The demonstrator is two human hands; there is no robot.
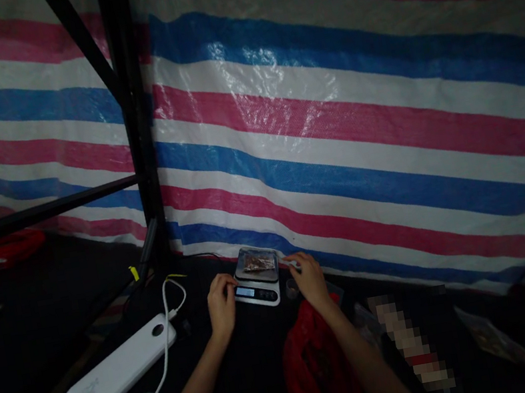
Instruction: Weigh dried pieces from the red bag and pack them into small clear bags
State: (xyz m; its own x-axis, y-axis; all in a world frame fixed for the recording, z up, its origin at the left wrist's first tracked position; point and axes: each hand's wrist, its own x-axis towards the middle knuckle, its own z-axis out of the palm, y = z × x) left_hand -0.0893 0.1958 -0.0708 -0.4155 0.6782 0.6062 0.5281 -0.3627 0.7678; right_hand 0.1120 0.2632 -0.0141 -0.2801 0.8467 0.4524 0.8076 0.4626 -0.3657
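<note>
A small digital scale (258, 289) with a lit display stands on the dark table near the striped tarp. A clear packet of brownish bits (256, 262) lies on its platform. My left hand (222, 306) rests at the scale's left front corner, fingers curled against it. My right hand (309, 280) is just right of the scale, fingers bent and reaching toward the packet's right edge; whether it grips the packet is unclear. A red plastic bag (315, 366) lies under my right forearm.
A white power bank (116, 375) with a white cable (167, 349) lies at the left. A black metal frame post (136, 124) stands behind it. A striped tarp (353, 106) walls the back. Clear packets (495, 335) lie at the right.
</note>
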